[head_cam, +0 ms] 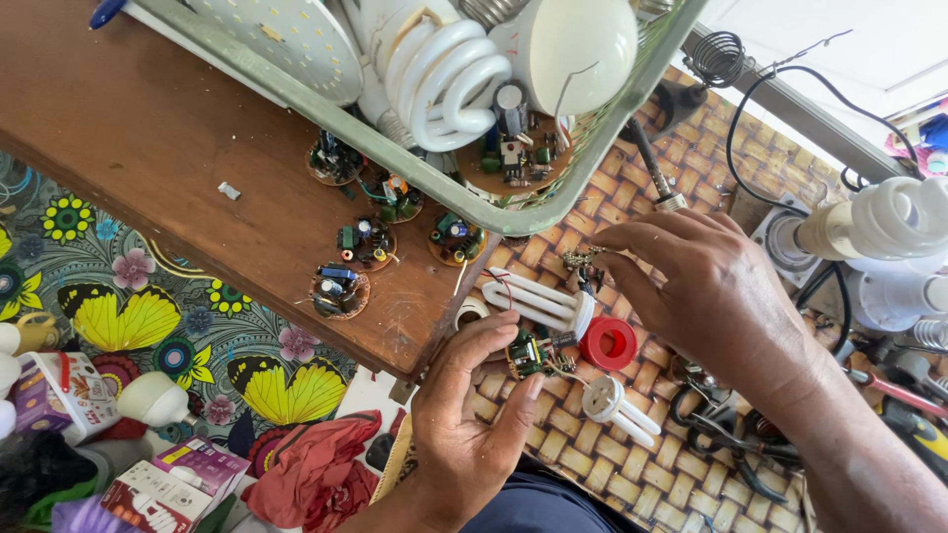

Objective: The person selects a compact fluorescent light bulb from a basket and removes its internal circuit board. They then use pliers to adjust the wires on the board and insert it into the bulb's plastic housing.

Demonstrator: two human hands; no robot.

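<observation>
Lamp repair on a woven mat

The left hand (pixel 464 424) pinches a small green circuit board (pixel 530 352) between thumb and fingers; the right hand (pixel 706 286), fingers curled, touches a U-tube lamp (pixel 538 303) beside a red ring (pixel 609 342). Beyond, loose boards (pixel 341 289) dot the wooden table (pixel 148 128).

Two packages are showing, both lying at the lower left, beyond the near edge of the brown wooden table (pixel 148 128) and on the butterfly-patterned cloth (pixel 128 316). A small white and purple carton (pixel 59 393) is sitting just below the yellow butterfly, with a white bulb lying beside it. Farther from the table, a longer box (pixel 173 484) in white, purple and red is lying tilted, just beside a crumpled red cloth (pixel 311 464). No signs or screens are showing.
</observation>
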